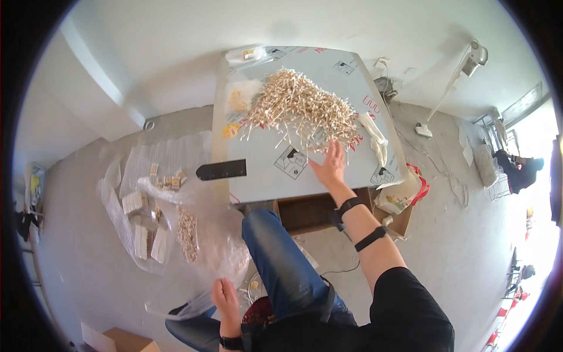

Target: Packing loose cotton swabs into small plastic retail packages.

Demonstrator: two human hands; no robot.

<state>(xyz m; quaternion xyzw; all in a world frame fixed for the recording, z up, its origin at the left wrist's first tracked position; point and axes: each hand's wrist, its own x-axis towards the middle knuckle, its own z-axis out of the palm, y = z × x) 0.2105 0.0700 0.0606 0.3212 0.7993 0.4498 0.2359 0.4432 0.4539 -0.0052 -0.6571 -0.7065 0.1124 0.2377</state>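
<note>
A large heap of cotton swabs (299, 105) lies on the grey, film-covered table (264, 182). My right hand (332, 165) is at the heap's near edge, thumb and fingers apart, with nothing gripped. Low on the left, beside my knee, my left hand (226, 298) is closed at the edge of a clear plastic bag (226, 255). The bag hangs below the table's left corner, and more swabs (187, 234) show through the plastic. Exactly how the left fingers pinch it is hard to see.
A black strap (221, 169) lies at the table's left edge, a crumpled white bag (374, 138) on its right. Below the table is an open drawer (305, 212). White packs (141, 240) rest on bubble wrap at left. A tote bag (399, 196) stands right.
</note>
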